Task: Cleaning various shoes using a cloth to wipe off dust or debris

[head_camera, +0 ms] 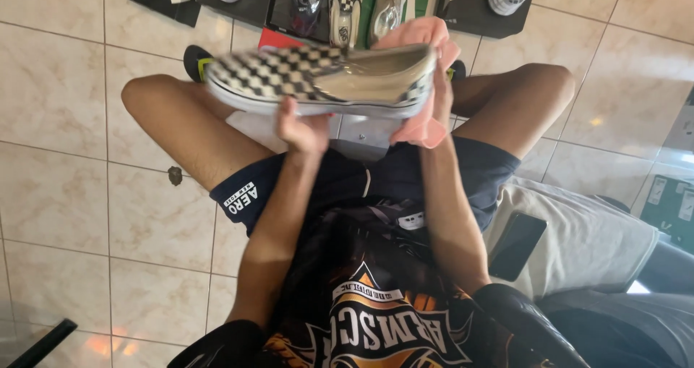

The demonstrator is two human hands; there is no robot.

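Head view: the left hand (303, 128) is gripping the checkered slip-on shoe (322, 79) from beneath, fingers closed on its sole, while the right hand (438, 86) is pressing a pink cloth (423, 126) against its heel above the knees, more shoes (345, 6) lying far on the tiled floor (65, 71).

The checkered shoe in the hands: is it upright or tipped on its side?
Tipped. The checkered shoe lies on its side, opening facing the camera, white sole edge lowest, left hand beneath.
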